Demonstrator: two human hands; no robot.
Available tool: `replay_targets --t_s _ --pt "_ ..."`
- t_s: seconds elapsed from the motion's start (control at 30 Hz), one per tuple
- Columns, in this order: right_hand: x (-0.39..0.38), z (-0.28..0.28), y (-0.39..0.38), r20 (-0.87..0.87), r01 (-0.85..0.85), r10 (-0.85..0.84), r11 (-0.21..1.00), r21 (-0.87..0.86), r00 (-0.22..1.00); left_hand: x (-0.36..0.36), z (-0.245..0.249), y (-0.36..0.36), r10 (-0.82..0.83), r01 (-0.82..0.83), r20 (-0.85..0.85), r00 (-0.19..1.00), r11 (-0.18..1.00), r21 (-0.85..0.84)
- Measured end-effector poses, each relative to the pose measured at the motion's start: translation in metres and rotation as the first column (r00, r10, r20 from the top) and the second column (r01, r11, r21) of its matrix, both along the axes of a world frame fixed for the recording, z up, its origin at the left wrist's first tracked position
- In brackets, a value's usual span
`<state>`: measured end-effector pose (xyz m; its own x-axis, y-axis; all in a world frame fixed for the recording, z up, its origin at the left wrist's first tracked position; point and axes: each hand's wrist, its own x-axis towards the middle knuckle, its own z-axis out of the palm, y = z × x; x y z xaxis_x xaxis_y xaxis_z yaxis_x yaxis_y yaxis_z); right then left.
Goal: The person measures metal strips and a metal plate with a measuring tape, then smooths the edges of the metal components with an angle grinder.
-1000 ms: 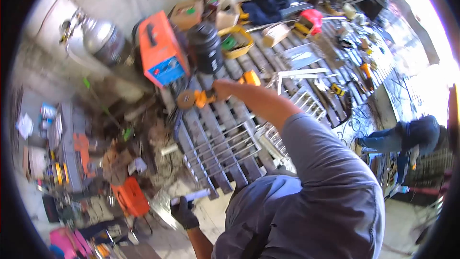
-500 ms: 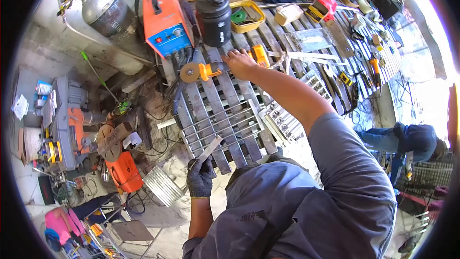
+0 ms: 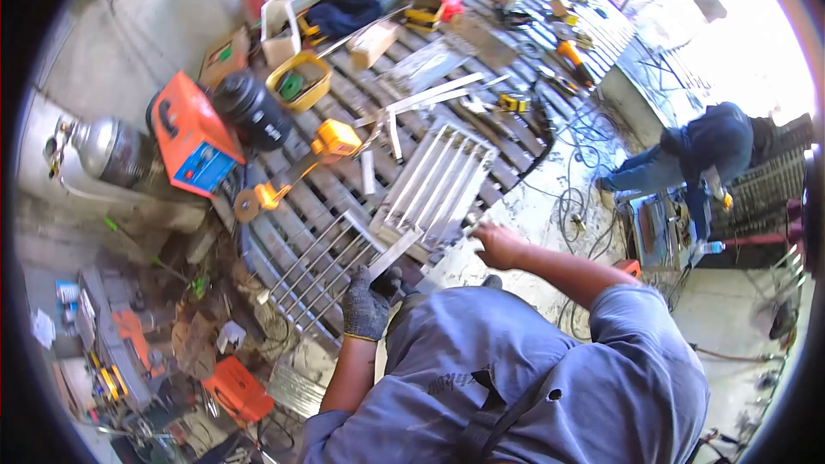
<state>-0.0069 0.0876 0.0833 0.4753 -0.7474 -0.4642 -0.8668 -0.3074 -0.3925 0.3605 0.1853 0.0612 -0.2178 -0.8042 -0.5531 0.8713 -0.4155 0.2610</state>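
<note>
**A:** Left hand, quick.

**B:** On my feed the left hand (image 3: 368, 305) wears a dark glove and is fisted around the lower end of a flat grey metal strip (image 3: 397, 251). The strip slants up and to the right over the near edge of the slatted steel workbench (image 3: 339, 198).

**A:** What's around the strip?

**B:** It sits between two grilles. The dull grey barred grille (image 3: 320, 268) lies just left of the glove. The bright silver barred grille (image 3: 438, 179) lies above, and the strip's upper end looks to be touching its near corner.

**A:** Right hand?

**B:** The right hand (image 3: 497, 245) is bare, at the bench edge just beside that silver grille's near end. The fingers point toward the grille, but I can't tell whether they're closed on anything, it's too small.

**A:** Rest of the bench?

**B:** A yellow-and-orange angle grinder (image 3: 296, 174) lies on the slats above the grey grille, well apart from both hands. An orange boxy welding machine (image 3: 191, 142) stands at the left end, with a black cylindrical canister (image 3: 253, 110) just beside it. A yellow plastic tray (image 3: 299, 82) is behind the canister. A silver gas cylinder (image 3: 107, 150) stands off the bench, further left.

**A:** Anyone else?

**B:** A person in dark clothes (image 3: 700, 155) is bent over at far right, well apart.
</note>
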Motion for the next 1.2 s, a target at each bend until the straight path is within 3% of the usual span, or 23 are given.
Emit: replay_targets --t_s 0.13,0.2,0.27,0.3,0.4,0.43,0.57,0.67,0.77,0.87,0.9,1.0,1.03,1.17,1.2 --pt "-0.102 0.001 0.075 -0.379 -0.085 0.137 0.985 0.151 0.915 -0.064 -0.013 -0.012 -0.115 0.125 -0.082 0.990 0.983 0.134" --pt "-0.149 -0.007 0.102 -0.468 0.001 0.120 0.968 0.249 0.876 -0.106 -0.024 -0.015 -0.201 0.196 0.023 0.979 0.971 0.137" --pt "-0.191 -0.008 0.120 -0.432 0.120 0.007 0.956 0.267 0.902 -0.151 -0.029 -0.013 -0.313 0.304 0.100 0.944 0.948 0.093" --pt "-0.210 -0.009 0.128 -0.411 0.178 -0.050 0.944 0.279 0.910 -0.169 -0.022 -0.014 -0.402 0.398 0.046 0.914 0.914 0.076" --pt "-0.265 -0.019 0.151 -0.309 0.305 -0.247 0.940 0.152 0.918 -0.245 0.025 -0.023 -0.491 0.479 0.276 0.826 0.870 0.112" --pt "-0.282 -0.023 0.156 -0.289 0.324 -0.272 0.934 0.148 0.918 -0.261 0.018 -0.027 -0.510 0.522 0.270 0.817 0.853 0.032" --pt "-0.340 -0.032 0.158 -0.363 0.349 -0.274 0.924 0.158 0.891 -0.311 0.004 -0.062 -0.486 0.734 0.631 0.605 0.647 -0.205" --pt "-0.376 -0.035 0.141 -0.348 0.343 -0.263 0.919 0.192 0.900 -0.333 0.000 -0.096 -0.329 0.779 0.939 0.103 0.613 0.129" --pt "-0.399 -0.036 0.105 -0.295 0.291 -0.245 0.948 0.125 0.924 -0.324 -0.024 -0.109 -0.060 0.711 0.998 -0.027 0.701 0.061" --pt "-0.393 -0.017 0.059 -0.212 0.277 -0.274 0.961 -0.015 0.938 -0.308 -0.020 -0.114 0.218 0.653 0.971 -0.094 0.750 -0.105" --pt "-0.386 -0.011 0.039 -0.220 0.281 -0.272 0.960 0.009 0.937 -0.304 0.007 -0.116 0.261 0.646 0.963 -0.067 0.747 -0.157" --pt "-0.345 0.032 -0.012 -0.173 0.288 -0.294 0.956 -0.063 0.940 -0.289 0.028 -0.130 0.132 0.606 0.990 -0.055 0.792 -0.072" --pt "-0.335 0.033 -0.030 -0.124 0.274 -0.291 0.953 -0.132 0.949 -0.283 0.026 -0.138 0.190 0.639 0.978 -0.082 0.763 -0.095" --pt "-0.299 0.042 -0.092 0.019 0.216 -0.222 0.924 -0.315 0.975 -0.282 0.006 -0.152 -0.058 0.552 0.997 0.054 0.834 0.018" --pt "-0.288 0.049 -0.112 0.052 0.196 -0.190 0.917 -0.347 0.980 -0.285 -0.006 -0.151 -0.164 0.485 0.968 0.189 0.873 0.053"
